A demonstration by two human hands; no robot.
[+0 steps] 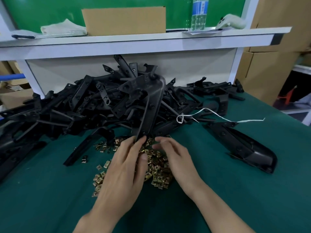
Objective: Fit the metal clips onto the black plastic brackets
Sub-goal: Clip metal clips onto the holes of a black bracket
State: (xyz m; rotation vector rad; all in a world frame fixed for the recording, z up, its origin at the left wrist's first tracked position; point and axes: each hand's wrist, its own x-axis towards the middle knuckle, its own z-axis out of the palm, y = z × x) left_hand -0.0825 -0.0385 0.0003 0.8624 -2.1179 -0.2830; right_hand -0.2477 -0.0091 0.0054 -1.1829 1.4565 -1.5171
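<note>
Because the green-covered workbench carries a big tangled pile of black plastic brackets along its back, most of the job looks to lie ahead. Out of that pile rises one long bracket, nearly upright, its bent top above the heap and its lower end down at the front. A separate bracket lies alone on the mat to the right, apart from the pile; whether it carries clips cannot be read. Just in front of the pile, under both hands, sits the heap of brass-coloured metal clips, with strays scattered to its left.

The left hand grips the lower end of the long bracket, fingers curled round its edge. The right hand hovers just beside that end, over the clips, fingers bent and thumb near forefinger. Whether they pinch a clip cannot be told, since the fingertips are blurred.

The step in hand appears to be bringing a clip to the bracket's lower end. The next move would call for lining the clip's open mouth up with the bracket's edge at a hole and pushing it on squarely while the left hand steadies the part.

Hidden are the bracket's tip behind the left fingers and the clips beneath both palms. The pile's left side is cut off by the frame. A white string trails across the brackets on the right.
</note>
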